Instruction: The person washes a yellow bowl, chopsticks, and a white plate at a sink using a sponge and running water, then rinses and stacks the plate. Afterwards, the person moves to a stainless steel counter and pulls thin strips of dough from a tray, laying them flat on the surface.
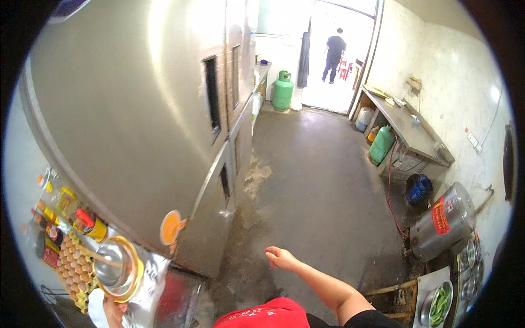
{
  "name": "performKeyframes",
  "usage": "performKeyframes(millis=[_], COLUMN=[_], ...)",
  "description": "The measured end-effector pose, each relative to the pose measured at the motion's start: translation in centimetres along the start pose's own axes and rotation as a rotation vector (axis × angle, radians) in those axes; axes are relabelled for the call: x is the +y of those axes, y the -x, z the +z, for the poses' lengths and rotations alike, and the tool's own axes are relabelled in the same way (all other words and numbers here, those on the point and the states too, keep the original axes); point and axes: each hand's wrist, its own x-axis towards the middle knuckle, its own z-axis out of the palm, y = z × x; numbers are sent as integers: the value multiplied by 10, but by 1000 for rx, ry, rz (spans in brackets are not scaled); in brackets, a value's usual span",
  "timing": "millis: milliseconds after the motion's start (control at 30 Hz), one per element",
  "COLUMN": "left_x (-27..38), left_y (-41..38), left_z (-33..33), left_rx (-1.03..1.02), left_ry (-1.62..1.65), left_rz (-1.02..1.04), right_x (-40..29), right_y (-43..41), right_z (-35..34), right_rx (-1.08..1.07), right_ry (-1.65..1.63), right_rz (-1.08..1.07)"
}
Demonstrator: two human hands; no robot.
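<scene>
At the lower left, my left hand (114, 310) grips the near edge of a yellow-rimmed basin (137, 272). A shiny steel bowl (108, 272) sits inside the basin, with a long pale handle (100, 259) lying across it. Beside them is a tray of brown eggs (74, 268), partly covered by the basin. A white item (96, 305) next to my left hand is too cut off to name. My right hand (281, 259) hangs over the floor in front of my red apron (266, 315), fingers loosely bent and holding nothing.
A large stainless steel cabinet (123, 123) fills the left; bottles (65, 201) stand beside it. Green gas cylinders (283, 91) stand by the doorway and under the right counter (404, 119). A steel drum (445, 223) and a bowl of green vegetables (441, 303) are at right. A person (335, 53) stands outside.
</scene>
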Motion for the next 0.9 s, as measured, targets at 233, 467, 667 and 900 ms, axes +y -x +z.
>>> performKeyframes(millis=[233, 467, 667, 900], left_x=[-53, -189, -248, -139], left_y=[16, -5, -112, -132], left_z=[34, 239, 499, 912], left_rx=[371, 123, -403, -808], left_ry=[197, -256, -687, -1480], left_rz=[-125, -572, -621, 574], right_x=[63, 124, 184, 260], right_y=[-20, -92, -145, -117], right_z=[-112, -183, -291, -386], right_rx=[-16, -34, 130, 633], right_ry=[-3, -136, -464, -639], right_rz=[97, 140, 530, 927])
